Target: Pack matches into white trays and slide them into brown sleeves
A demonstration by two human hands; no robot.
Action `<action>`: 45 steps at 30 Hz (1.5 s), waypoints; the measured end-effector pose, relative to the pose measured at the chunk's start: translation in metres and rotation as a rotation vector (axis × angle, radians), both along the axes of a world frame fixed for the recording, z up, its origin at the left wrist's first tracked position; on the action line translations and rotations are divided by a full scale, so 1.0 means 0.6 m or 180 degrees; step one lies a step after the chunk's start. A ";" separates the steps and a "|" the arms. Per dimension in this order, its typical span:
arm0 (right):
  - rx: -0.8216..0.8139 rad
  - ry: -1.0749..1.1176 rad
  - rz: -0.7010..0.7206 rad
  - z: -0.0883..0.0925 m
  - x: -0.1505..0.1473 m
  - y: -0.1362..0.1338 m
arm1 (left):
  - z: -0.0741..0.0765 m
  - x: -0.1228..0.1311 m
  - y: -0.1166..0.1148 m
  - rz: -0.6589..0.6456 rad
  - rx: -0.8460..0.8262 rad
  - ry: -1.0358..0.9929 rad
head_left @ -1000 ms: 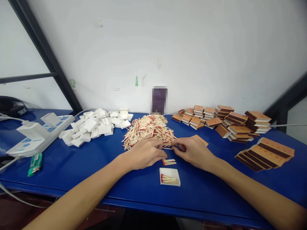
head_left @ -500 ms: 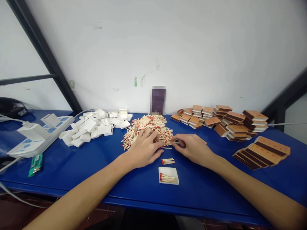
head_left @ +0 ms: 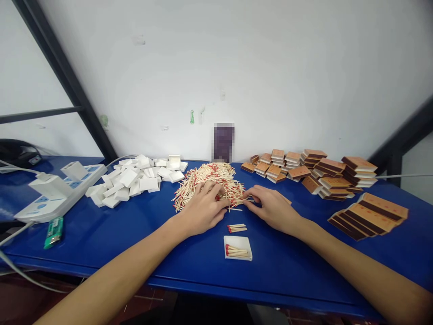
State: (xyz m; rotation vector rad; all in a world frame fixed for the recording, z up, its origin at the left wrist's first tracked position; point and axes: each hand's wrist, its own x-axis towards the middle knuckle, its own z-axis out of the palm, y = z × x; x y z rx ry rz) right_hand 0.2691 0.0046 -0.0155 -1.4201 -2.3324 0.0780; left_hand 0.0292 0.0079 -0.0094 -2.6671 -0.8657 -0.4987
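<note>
A heap of red-tipped matchsticks (head_left: 209,174) lies at the middle of the table. My left hand (head_left: 206,210) rests on the heap's front, its fingers curved and apart; some fingertips are hidden among the sticks. Across from it, at the heap's right edge, my right hand (head_left: 270,210) pinches matchsticks (head_left: 249,200) between thumb and forefinger. Nearer to me, a small row of matches (head_left: 237,228) lies on the blue surface. In front of that row sits a white matchbox tray (head_left: 244,241) with several matches inside, heads to the left.
White matchbox trays (head_left: 130,178) are piled at the left, near a power strip (head_left: 50,205) and a green lighter (head_left: 53,232). Brown matchbox sleeves (head_left: 324,174) stand stacked at the right, with a fanned row of sleeves (head_left: 370,216) closer. A pixelated dark object (head_left: 223,142) leans on the wall.
Both hands stay at the heap with small finger movements. My left thumb has drawn slightly back toward its fingers. The view has shifted a little.
</note>
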 end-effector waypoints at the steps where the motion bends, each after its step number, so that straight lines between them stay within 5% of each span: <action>1: 0.0019 0.0018 0.0025 -0.002 0.001 0.002 | 0.000 0.000 0.002 -0.0008 0.0048 0.0001; 9: 0.0200 0.0204 0.0156 -0.013 0.004 0.009 | -0.001 -0.002 0.023 -0.0140 0.0516 0.0018; 21: 0.0377 0.0281 0.0052 -0.004 0.007 0.003 | 0.012 -0.014 0.015 -0.0268 -0.0161 -0.0764; 45: 0.0217 0.0678 0.0928 0.007 -0.016 -0.024 | 0.016 -0.003 -0.001 -0.0246 -0.0568 -0.0509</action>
